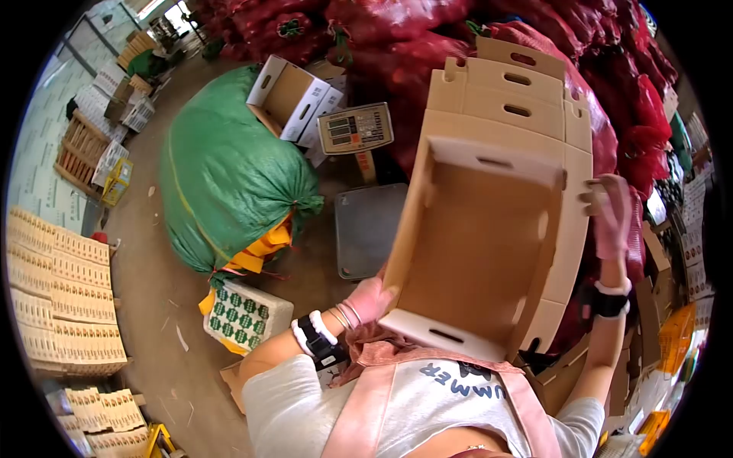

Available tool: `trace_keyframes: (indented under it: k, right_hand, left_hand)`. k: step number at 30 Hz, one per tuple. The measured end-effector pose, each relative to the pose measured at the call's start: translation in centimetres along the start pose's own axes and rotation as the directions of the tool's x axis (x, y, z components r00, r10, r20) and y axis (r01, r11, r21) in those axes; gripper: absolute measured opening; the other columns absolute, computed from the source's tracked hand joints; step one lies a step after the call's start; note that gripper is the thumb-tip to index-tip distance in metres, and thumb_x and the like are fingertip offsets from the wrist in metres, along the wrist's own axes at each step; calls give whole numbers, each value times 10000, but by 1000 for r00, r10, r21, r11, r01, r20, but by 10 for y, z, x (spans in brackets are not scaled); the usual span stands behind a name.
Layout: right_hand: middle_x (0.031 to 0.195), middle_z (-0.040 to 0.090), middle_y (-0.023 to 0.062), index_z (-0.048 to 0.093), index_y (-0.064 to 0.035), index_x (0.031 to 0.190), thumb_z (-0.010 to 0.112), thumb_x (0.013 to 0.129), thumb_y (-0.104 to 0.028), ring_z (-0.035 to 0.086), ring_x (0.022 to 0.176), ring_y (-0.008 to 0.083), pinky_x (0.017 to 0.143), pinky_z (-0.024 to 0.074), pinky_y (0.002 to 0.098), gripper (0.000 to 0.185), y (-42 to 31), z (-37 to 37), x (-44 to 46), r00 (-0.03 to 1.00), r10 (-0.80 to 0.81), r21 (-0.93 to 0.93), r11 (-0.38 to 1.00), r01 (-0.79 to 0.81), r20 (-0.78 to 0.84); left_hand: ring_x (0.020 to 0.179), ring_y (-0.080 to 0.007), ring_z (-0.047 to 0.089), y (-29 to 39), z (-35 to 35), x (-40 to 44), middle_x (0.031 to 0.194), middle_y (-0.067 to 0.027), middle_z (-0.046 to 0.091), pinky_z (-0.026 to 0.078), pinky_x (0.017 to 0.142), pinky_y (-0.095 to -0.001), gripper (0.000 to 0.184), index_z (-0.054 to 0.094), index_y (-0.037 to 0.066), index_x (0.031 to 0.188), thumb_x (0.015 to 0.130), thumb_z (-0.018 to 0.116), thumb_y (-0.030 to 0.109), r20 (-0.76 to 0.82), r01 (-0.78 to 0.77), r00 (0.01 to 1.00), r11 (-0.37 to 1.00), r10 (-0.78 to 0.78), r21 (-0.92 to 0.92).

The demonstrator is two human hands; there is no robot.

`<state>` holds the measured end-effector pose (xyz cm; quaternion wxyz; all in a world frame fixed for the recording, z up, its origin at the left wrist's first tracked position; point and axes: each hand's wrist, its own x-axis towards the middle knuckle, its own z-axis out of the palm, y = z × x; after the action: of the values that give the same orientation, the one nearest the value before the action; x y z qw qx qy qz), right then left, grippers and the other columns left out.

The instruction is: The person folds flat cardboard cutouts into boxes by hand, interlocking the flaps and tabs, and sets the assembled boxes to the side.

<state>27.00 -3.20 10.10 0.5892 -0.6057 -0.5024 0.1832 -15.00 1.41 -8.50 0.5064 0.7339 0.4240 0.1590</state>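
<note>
A partly folded cardboard box (473,244) is in front of my body, its brown inside facing up. The near and far end walls stand up, and further flaps with hand holes extend beyond the far end. My left hand (370,300) grips the box's near left edge, with the fingers partly hidden. On the other side my right hand (608,210) is raised beside the right flap, slightly blurred. Its fingers are apart and it holds nothing.
Red mesh sacks (405,53) are piled beyond the box. To the left are a scale platform (372,229), its display (355,128), a white carton (294,99), a bulging green sack (229,168) and a foam box (248,314). Stacked flat cartons (65,290) line the far left.
</note>
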Motion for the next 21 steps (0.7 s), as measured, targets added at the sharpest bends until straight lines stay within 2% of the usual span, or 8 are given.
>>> trace_keyframes:
  k: [3, 4, 7, 11, 13, 15, 16, 21]
  right_hand:
    - [1027, 598, 90, 494, 13, 1137, 507, 932, -130, 601, 812, 119, 665, 463, 208, 251, -12, -27, -9, 950, -199, -83, 979, 185, -239]
    - [1009, 596, 77, 496, 13, 1133, 507, 931, -117, 592, 808, 111, 660, 458, 207, 241, -11, -40, -15, 947, -249, -158, 963, 220, -201]
    - [964, 588, 45, 508, 6, 1112, 526, 921, -100, 567, 791, 91, 648, 444, 200, 220, 0, -66, -37, 963, -219, -196, 963, 186, -158]
    - [915, 579, 22, 523, -23, 1088, 574, 895, -100, 548, 763, 86, 635, 433, 202, 214, -2, -56, -60, 977, -29, -244, 969, -23, -210]
    - [894, 586, 43, 530, -58, 1096, 626, 861, -138, 550, 745, 112, 669, 458, 246, 267, 18, -48, -79, 978, -131, -611, 791, 4, -163]
    - [1064, 601, 175, 464, -38, 1254, 693, 788, -234, 612, 931, 276, 813, 490, 376, 555, 28, -26, -108, 932, 216, -786, 503, -361, -290]
    - [1199, 539, 226, 354, -43, 1355, 714, 755, -312, 576, 1052, 346, 887, 470, 419, 750, 54, -25, -126, 916, 289, -870, 327, -369, -279]
    - [1178, 540, 222, 194, -64, 1407, 779, 672, -382, 599, 1010, 361, 829, 509, 428, 992, 35, 24, -139, 695, 589, -788, 152, -597, -413]
  left_hand:
    - [799, -291, 627, -14, -41, 17, 898, -148, 658, 488, 726, -369, 231, 617, 14, 1038, 871, 534, 151, -84, 200, 974, 971, -212, -130]
    - [788, -310, 616, -33, -61, 26, 868, -159, 648, 482, 727, -411, 262, 624, 6, 990, 829, 602, 210, -198, 67, 979, 843, 48, 534]
    - [828, -329, 585, -21, -160, 50, 878, -161, 616, 465, 776, -447, 399, 609, 3, 946, 723, 730, 311, -175, 116, 965, 279, 195, 953]
    - [829, -288, 572, 30, -251, 88, 956, -152, 557, 477, 763, -400, 433, 517, -7, 1049, 796, 672, 309, -694, -15, 715, 995, 81, 100]
    - [807, -236, 570, 50, -256, 123, 939, -100, 548, 489, 723, -361, 312, 515, 12, 1027, 862, 603, 262, -586, -250, 725, 655, -361, -713]
    - [738, -183, 531, 25, -196, 120, 766, -41, 482, 468, 678, -335, 75, 505, 52, 930, 924, 450, 104, -354, -353, 826, 892, 438, 281]
    - [726, -242, 519, 31, -145, 114, 767, -87, 510, 458, 687, -354, 158, 482, 25, 906, 921, 492, 183, -344, -414, 793, 859, 503, 302]
    - [1243, -415, 412, 24, 22, 68, 1372, -309, 343, 367, 1026, -400, 1108, 97, -40, 1419, 684, 751, 470, -213, 147, 971, 969, -104, 196]
